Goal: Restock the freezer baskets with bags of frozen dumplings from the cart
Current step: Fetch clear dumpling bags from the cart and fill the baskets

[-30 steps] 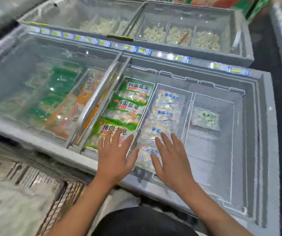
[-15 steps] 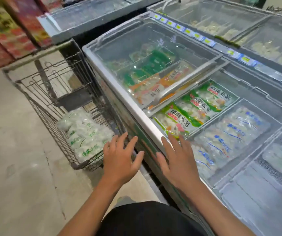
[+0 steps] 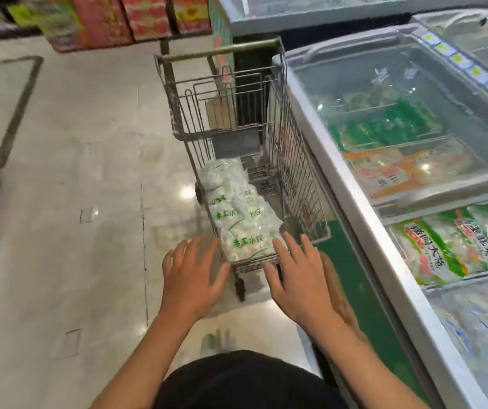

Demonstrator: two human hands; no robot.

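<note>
I held two bare hands out in front of me, palms down, at the near end of one wire cart (image 3: 291, 160). My left hand (image 3: 191, 280) hovered with its fingers spread and straight, holding nothing. My right hand (image 3: 298, 278) was spread the same way — its fingertips reached over the cart's near rim, just above the nearest bag, though I could not tell whether they touched it.

The bags of frozen dumplings (image 3: 238, 214) lay in the cart's bottom in a loose heap: clear, crinkled plastic with green lettering, pale lumpy dumplings showing through. I could count about five, the farther ones too blurred to be sure.

One chest freezer (image 3: 363, 219) stood just beside the cart on my right, with a smooth grey metal rim, a green front panel and glass lids. Under them lay flat green-and-white packets (image 3: 446, 246) and orange ones (image 3: 407, 169) — shiny printed film.

The floor (image 3: 68, 187) was glossy pale tile.
</note>
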